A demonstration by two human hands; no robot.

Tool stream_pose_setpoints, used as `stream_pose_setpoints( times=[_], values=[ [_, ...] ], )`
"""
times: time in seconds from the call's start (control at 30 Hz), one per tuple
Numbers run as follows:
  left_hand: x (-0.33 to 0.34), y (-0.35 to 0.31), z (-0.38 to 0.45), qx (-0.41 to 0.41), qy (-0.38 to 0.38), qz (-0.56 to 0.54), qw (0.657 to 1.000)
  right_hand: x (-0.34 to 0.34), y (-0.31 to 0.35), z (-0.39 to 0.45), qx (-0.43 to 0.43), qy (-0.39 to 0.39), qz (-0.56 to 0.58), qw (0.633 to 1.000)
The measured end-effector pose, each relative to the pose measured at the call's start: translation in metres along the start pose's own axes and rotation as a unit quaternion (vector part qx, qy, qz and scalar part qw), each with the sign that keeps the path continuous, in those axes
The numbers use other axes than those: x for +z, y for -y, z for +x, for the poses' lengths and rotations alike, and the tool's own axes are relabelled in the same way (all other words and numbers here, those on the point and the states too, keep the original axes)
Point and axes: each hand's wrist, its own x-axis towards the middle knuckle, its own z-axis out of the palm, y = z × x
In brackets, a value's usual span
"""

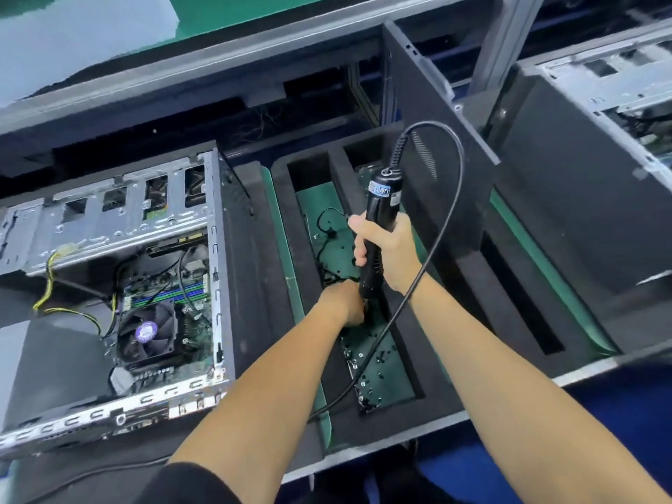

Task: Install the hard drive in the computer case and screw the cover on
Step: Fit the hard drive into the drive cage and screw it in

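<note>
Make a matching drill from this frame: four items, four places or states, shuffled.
1. black electric screwdriver
2. left hand
3. open silver computer case
4. small black screws

A. lies left of the foam tray
B. gripped upright by the right hand
C. scattered on green mat in a tray slot
D. down at the screwdriver's tip

Pairs: 1-B, 2-D, 3-A, 4-C

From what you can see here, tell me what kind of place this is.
Probably a computer assembly line. An open computer case lies on the bench, the right hand grips a corded electric screwdriver, and a foam tray holds loose screws.
</note>
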Motion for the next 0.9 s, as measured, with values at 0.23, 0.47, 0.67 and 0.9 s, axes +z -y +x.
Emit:
stream_pose_setpoints(
  times=[0.23, 0.47, 0.67, 0.9],
  values=[
    [0.023, -0.004, 0.008, 0.041, 0.089, 0.172, 0.98, -0.01, -0.015, 0.007, 0.032, 0.027, -0.012, 0.999],
    [0.034, -0.013, 0.013, 0.058, 0.142, 0.137, 0.979, -0.013, -0.012, 0.015, 0.038, 0.035, -0.011, 0.999],
    [0.051, -0.022, 0.019, 0.117, 0.151, 0.204, 0.96, -0.014, -0.015, 0.016, 0.044, 0.049, -0.023, 0.998],
    [0.054, -0.02, 0.018, 0.155, 0.14, 0.247, 0.946, -0.014, -0.015, 0.014, 0.045, 0.041, -0.029, 0.998]
  ],
)
